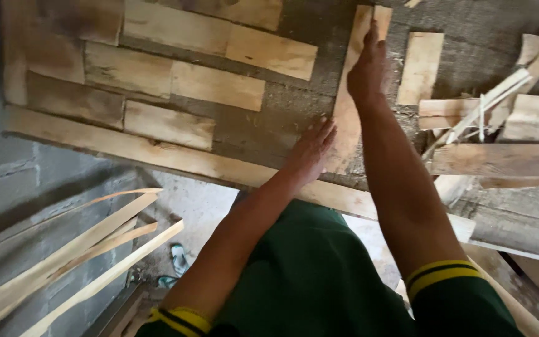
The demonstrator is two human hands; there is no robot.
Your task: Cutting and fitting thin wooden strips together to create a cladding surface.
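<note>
- Pressing flat, the left hand (310,150) lies unclenched at the bottom end of a long plank (352,100), centre frame.
- Right hand (367,65), fingers straight, rests on its upper part.

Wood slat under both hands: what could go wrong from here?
1. The slat is rough-sawn and both the left hand and right hand press flat on it: splinters are possible.
2. The loose offcuts piled beside the right hand could snag or topple.
3. The slat might slide on the gritty bed.
</note>
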